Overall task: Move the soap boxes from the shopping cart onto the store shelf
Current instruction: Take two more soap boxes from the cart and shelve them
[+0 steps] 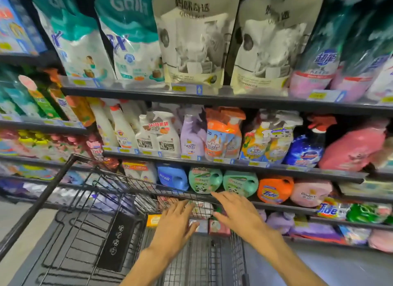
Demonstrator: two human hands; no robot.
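My left hand [177, 221] and right hand [238, 211] hover spread, holding nothing, over soap boxes [219, 227] at twelve o'clock; a hasty grab could knock one against the cart [106, 200] wire.

Grey floor [17, 219] shows left of the hands. Above and beyond them, tiered racking holds teal detergent pouches [127, 34], spray bottles [157, 134] and an orange Tide jug [274, 190], with yellow price tags [179, 88].

The black wire shopping cart [110, 202] carries small soap boxes [219, 227] at its far end — an orange box [153, 220] left of them. Behind the cart, the store shelf [234, 164] holds spray bottles [158, 134]; below them sit detergent jugs [205, 180] — one orange Tide jug [274, 190].
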